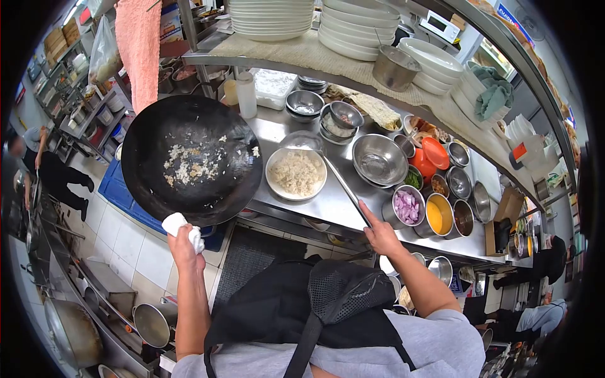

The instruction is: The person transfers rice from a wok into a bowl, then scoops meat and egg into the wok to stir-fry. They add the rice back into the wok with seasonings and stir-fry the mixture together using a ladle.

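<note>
My left hand [184, 247] is closed round a folded white cloth [174, 223] at the near edge of a black wok [142, 145]. The wok is tilted toward me, and cooked rice [189, 165] with browned bits is scattered inside it. In my right hand [382, 232] is the handle of a long metal ladle [345, 188]. Its round head lies at the far rim of a white bowl [271, 183] heaped with fried rice [296, 173]. The bowl stands on the steel counter, right of the wok.
Steel bowls [380, 159], chopped red onion [408, 206] and yellow liquid [439, 214] in containers line the counter to the right. Plates [271, 19] are stacked on a shelf above. A person [53, 160] stands far left; others are at the far right.
</note>
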Demonstrator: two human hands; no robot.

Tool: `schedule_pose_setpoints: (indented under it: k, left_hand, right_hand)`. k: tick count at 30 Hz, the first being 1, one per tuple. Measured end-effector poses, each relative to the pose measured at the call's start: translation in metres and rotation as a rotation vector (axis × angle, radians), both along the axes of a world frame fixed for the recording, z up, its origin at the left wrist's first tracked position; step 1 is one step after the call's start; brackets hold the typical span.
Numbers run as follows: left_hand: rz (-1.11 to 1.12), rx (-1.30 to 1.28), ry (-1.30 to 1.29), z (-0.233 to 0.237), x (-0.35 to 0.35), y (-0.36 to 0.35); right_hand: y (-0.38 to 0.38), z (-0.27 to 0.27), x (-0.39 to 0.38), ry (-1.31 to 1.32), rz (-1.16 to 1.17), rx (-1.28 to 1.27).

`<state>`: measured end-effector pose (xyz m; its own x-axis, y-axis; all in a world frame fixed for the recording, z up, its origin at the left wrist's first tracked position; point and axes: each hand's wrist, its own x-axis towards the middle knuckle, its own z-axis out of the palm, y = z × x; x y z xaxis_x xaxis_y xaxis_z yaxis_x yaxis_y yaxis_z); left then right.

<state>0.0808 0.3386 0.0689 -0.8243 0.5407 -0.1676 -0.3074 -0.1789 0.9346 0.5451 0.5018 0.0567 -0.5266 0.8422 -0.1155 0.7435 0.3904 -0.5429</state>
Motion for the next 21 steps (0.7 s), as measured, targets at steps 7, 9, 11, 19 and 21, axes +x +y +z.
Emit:
schedule_pose_setpoints:
  k: [7,9,11,19,21]
  left_hand:
    - [0.009,-0.003,-0.05,0.01,0.005,-0.013]
    - [0.032,-0.07,-0.077,0.02,0.01,-0.021]
    - [0.033,-0.066,-0.053,0.001,0.0,-0.025]
    - [0.029,-0.078,-0.005,0.004,-0.002,-0.021]
    - [0.025,-0.073,-0.057,0.012,0.002,-0.021]
  right_hand:
    - [-0.01,-0.036,-0.008,-0.131,-0.006,-0.16]
    - [-0.014,-0.03,-0.011,-0.082,-0.041,-0.093]
    - [-0.016,-0.03,-0.013,0.003,-0.043,-0.005]
    - [0.006,-0.038,-0.013,-0.013,0.005,-0.105]
    - [0.003,-0.021,-0.013,0.011,0.006,-0.05]
